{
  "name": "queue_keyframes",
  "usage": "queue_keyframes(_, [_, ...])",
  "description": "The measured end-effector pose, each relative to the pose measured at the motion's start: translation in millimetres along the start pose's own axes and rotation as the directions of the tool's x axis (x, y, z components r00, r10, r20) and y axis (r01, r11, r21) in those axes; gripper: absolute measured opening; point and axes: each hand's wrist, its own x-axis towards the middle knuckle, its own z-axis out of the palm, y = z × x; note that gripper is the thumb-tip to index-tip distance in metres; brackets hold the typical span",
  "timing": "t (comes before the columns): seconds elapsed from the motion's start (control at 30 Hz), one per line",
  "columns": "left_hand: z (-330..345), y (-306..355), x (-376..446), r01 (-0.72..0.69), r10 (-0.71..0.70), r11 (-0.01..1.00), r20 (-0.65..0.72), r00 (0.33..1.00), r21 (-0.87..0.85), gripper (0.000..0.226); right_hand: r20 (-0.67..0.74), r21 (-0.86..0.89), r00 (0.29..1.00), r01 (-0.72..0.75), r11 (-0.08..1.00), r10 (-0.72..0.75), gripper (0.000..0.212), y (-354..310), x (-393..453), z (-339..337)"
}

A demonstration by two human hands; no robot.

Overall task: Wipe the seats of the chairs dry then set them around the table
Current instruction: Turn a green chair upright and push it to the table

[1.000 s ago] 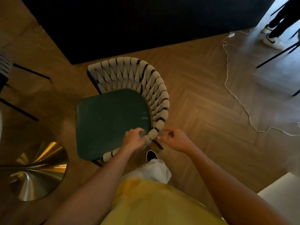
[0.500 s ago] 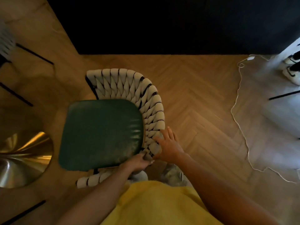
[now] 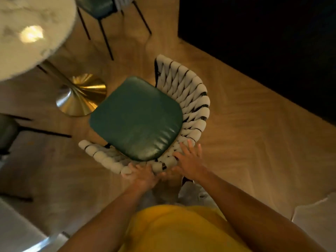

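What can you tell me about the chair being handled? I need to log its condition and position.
The chair has a glossy dark green padded seat and a curved back woven from thick cream cords on a thin black frame. It stands upright on the wood floor, seat front toward the table's gold base. The left hand and the right hand, fingers spread, press on the woven back.

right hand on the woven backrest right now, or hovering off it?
Touching. The head view shows the right hand laid with straight fingers flat against the outer face of the chair's woven backrest, with no gap visible.
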Motion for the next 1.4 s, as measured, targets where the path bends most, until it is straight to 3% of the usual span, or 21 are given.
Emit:
queue_keyframes(0.1, [-1.6,3.9,-13.7,0.023,-0.024,0.999,-0.024,0.999,-0.022,0.080,-0.017,0.014,0.994,0.106,0.994,-0.106,0.052,15.9,0.2,3.0])
queue_keyframes(0.5, [27.8,4.1,-54.3,0.046,-0.054,0.995,-0.091,0.994,-0.087,0.069,0.069,0.056,0.974,0.215,0.975,-0.218,0.058,26.6,-30.9,3.7])
queue_keyframes(0.6, [38.5,5.9,-67.2,0.044,-0.059,0.991,-0.118,0.991,-0.126,0.073,0.042,0.071,0.966,0.250,0.966,-0.254,0.058,32.6,-43.8,3.3])
queue_keyframes(0.7, [47.4,8.2,-73.0,0.065,-0.089,0.978,-0.119,0.989,-0.196,0.086,-0.013,0.227,0.969,0.242,0.943,-0.245,0.052,41.6,-44.3,0.6])
queue_keyframes(0.83, [59.1,25.4,-78.5,0.081,-0.175,0.894,-0.177,0.968,-0.442,0.099,-0.173,0.320,0.971,0.214,0.923,-0.165,0.043,61.3,-28.3,-6.0])
queue_keyframes(0.9, [62.8,43.3,-79.6,0.136,-0.271,0.812,-0.160,0.949,-0.568,0.109,-0.208,0.280,0.976,0.118,0.953,-0.060,0.052,77.6,-15.9,-15.4])
queue_keyframes(1.0, [65.8,77.7,-77.7,0.198,-0.407,0.627,-0.099,0.908,-0.754,0.123,-0.148,0.268,0.987,-0.013,0.963,0.055,0.088,103.1,1.2,-33.1])
queue_keyframes(1.1, [58.1,111.4,-73.8,0.270,-0.509,0.510,-0.033,0.860,-0.817,0.131,-0.096,0.236,0.991,-0.069,0.969,0.094,0.120,112.8,16.6,-45.4])
queue_keyframes(1.17, [47.4,127.7,-71.6,0.311,-0.575,0.437,0.004,0.818,-0.844,0.134,-0.084,0.205,0.989,-0.102,0.973,0.121,0.133,117.4,29.7,-53.7])
queue_keyframes(1.23, [37.0,135.5,-69.1,0.322,-0.624,0.340,0.044,0.780,-0.884,0.136,0.017,0.212,0.994,-0.111,0.971,0.110,0.140,121.0,41.8,-62.1])
queue_keyframes(1.3, [30.3,136.4,-68.9,0.372,-0.651,0.332,0.075,0.756,-0.867,0.137,0.092,0.140,0.994,-0.079,0.987,0.067,0.142,123.1,49.1,-66.1])
queue_keyframes(1.4, [28.8,133.2,-67.1,0.448,-0.670,0.405,0.075,0.739,-0.797,0.140,0.133,0.033,0.991,-0.038,0.999,0.033,0.140,122.9,51.4,-68.2])
